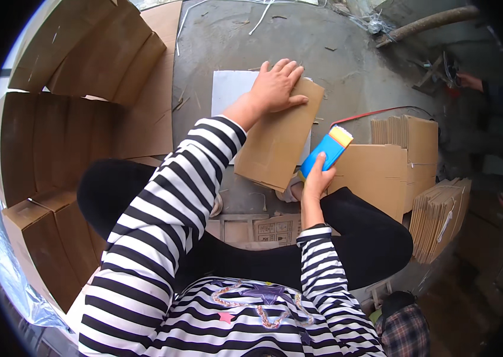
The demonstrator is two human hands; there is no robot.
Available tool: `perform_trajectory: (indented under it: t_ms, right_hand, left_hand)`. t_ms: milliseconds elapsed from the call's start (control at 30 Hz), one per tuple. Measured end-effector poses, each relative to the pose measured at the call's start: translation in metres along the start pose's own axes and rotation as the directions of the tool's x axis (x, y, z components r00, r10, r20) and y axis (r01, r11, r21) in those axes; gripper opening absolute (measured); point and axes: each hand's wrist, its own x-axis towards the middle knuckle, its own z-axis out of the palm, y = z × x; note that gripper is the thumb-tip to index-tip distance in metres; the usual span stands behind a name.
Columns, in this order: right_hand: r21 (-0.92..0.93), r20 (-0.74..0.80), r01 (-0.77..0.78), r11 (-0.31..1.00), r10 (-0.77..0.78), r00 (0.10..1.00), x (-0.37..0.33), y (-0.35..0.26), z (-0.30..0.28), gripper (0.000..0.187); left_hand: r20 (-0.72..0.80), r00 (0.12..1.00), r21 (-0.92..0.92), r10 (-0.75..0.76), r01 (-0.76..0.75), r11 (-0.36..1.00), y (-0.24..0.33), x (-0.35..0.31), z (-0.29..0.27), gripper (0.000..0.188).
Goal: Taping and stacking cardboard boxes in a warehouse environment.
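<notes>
My left hand [280, 87] lies with spread fingers on the far end of a brown cardboard box [272, 143], pressing on its upper face. The box sits slanted between my legs, over a white sheet or board [229, 89] on the floor. In my right hand [318, 175] is a blue handheld tool with a yellow and white end [330, 146], perhaps a tape dispenser. My fingers wrap round its lower part, and its yellow end points up and away from me. The tool is just to the right of the box, apart from it.
Brown boxes [55, 137] are stacked at my left, beside a large cardboard sheet [150, 128]. Flat cardboard bundles [440, 217] stand at my right, near a loose cardboard piece [370, 172]. A red strap [370, 114] crosses the grey floor. Another person's hand [471, 82] shows at far right.
</notes>
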Motion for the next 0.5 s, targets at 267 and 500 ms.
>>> perform_trajectory:
  t_ms: [267, 500]
  right_hand:
    - [0.506, 0.461, -0.529, 0.681, 0.305, 0.833, -0.084, -0.051, -0.079, 0.039]
    - [0.365, 0.284, -0.194, 0.91, 0.09, 0.955, -0.009, -0.045, -0.043, 0.038]
  left_hand:
    - [0.177, 0.898, 0.2, -0.403, 0.368, 0.908, -0.051, -0.025, -0.039, 0.063]
    - [0.412, 0.596, 0.108, -0.689, 0.719, 0.686, -0.05, -0.085, -0.073, 0.067]
